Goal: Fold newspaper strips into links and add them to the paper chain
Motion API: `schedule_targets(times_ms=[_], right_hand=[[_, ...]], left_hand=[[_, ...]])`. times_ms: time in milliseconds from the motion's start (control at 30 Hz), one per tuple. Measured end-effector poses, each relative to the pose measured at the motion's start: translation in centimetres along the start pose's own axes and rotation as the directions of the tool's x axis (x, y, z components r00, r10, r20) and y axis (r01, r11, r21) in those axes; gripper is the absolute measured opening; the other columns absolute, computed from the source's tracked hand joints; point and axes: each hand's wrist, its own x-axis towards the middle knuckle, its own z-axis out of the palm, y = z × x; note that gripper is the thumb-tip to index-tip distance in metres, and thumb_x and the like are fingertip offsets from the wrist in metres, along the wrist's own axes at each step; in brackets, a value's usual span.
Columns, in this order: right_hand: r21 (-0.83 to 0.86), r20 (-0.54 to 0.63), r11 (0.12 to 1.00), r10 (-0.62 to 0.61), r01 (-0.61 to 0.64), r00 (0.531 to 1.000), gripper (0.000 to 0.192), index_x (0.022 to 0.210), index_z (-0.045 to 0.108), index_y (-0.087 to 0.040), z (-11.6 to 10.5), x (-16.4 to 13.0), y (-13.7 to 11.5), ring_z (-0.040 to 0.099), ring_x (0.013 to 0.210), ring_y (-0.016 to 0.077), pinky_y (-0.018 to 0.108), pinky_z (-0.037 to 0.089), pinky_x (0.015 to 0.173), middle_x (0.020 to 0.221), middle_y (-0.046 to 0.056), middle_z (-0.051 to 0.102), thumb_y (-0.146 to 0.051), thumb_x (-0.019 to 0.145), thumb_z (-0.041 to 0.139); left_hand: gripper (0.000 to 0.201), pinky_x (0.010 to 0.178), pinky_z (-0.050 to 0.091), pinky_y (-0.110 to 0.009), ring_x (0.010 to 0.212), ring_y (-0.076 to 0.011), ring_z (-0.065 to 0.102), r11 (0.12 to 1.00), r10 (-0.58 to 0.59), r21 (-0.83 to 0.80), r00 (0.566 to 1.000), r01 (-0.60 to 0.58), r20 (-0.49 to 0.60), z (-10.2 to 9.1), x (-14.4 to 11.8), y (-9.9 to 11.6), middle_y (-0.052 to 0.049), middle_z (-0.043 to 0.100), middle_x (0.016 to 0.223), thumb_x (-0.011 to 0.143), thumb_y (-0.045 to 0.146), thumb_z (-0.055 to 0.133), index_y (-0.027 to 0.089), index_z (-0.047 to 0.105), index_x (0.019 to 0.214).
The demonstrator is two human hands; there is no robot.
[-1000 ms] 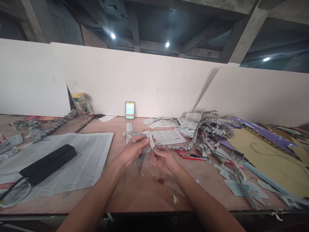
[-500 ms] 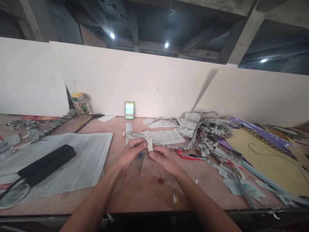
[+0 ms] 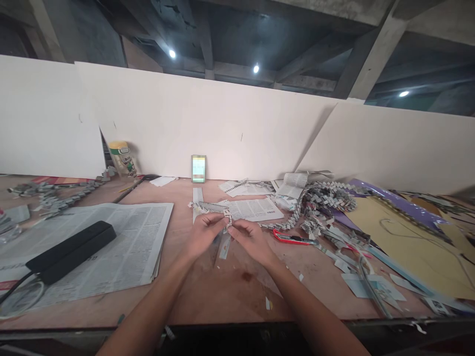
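One black box (image 3: 70, 251) lies on newspaper (image 3: 146, 235) at left; center, above the surface (image 3: 208, 299), the left hand (image 3: 200, 236) and right hand (image 3: 252, 241) pinch one small paper piece (image 3: 227, 214) between their fingers, apparently mid-fold, the next move seemingly calling for steady thumb pressure; at right lies one red cutter (image 3: 292, 239).

Bottle (image 3: 120, 157) by table's (image 3: 178, 296) back edge, left part: "BIG", under it "WO", rest unclear; phone (image 3: 198, 169) at back edge pixelated; newspaper (image 3: 143, 242) toward left edge, print too small to read
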Motion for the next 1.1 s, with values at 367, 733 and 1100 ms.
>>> schedule_targets(times_ms=[367, 733, 1100], right_hand=[[-0.057, -0.035, 0.998, -0.003, 0.001, 0.999, 0.019, 0.064, 0.059, -0.017, 0.2, -0.4, -0.3, 0.046, 0.059, 0.0125, 0.025, 0.037, 0.058, 0.06, -0.001, 0.054, -0.029, 0.078, 0.058], [0.04, -0.356, 0.999, 0.041, -0.029, 0.934, 0.022, 0.07, 0.065, -0.017, -0.4, 0.2, 0.1, 0.044, 0.054, 0.0127, 0.027, 0.037, 0.056, 0.057, -0.001, 0.052, -0.038, 0.076, 0.061], [0.277, -0.284, 0.961, 0.06, 0.022, 0.957, 0.017, 0.089, 0.058, -0.02, -0.4, 0.3, 0.4, 0.05, 0.055, 0.0123, 0.026, 0.042, 0.057, 0.06, -0.003, 0.055, -0.035, 0.08, 0.059]], left_hand=[[0.025, 0.073, 0.046, -0.03, 0.078, -0.0163, 0.059, 0.954, -0.053, -0.3, 0.964, -0.029, -0.261, -0.1, 2.0, 1.3, -0.006, 0.068, 0.083, 0.074, 0.041, 0.066, 0.017, 0.069, 0.079], [0.012, 0.07, 0.048, -0.028, 0.074, -0.0171, 0.062, 0.996, -0.031, 0.089, 0.993, 0.021, 0.116, 0.0, -0.5, 0.5, -0.003, 0.066, 0.079, 0.08, 0.027, 0.06, 0.019, 0.063, 0.088], [0.014, 0.079, 0.049, -0.031, 0.085, -0.0215, 0.065, 0.923, 0.199, 0.303, 0.967, -0.239, 0.157, -0.1, -1.5, -0.5, -0.004, 0.072, 0.092, 0.079, 0.025, 0.061, 0.023, 0.074, 0.086]])
